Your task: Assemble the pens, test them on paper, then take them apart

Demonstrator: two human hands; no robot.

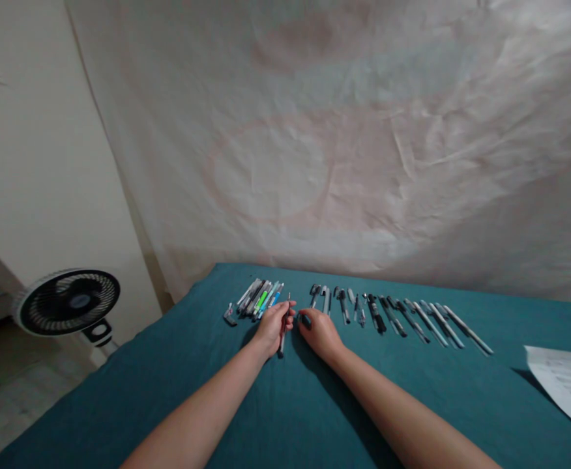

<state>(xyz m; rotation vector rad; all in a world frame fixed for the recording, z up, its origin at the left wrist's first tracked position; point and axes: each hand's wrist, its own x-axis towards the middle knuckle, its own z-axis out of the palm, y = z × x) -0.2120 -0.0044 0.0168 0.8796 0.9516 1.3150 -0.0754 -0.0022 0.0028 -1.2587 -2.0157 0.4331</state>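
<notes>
My left hand [273, 326] is closed around a dark pen [284, 329] that runs from its fingertips back toward my wrist. My right hand [319, 331] rests on the teal tablecloth [168, 384] just right of it, fingers curled over a small dark piece I cannot make out. A tight bunch of pens [259, 298], some green and blue, lies beyond my left hand. A long row of pens [397, 316], black, grey and white, stretches to the right past my right hand.
A white sheet of paper [566, 384] lies at the table's right edge. A standing fan [68, 303] sits on the floor to the left. A pale wrinkled cloth [344, 143] hangs behind the table.
</notes>
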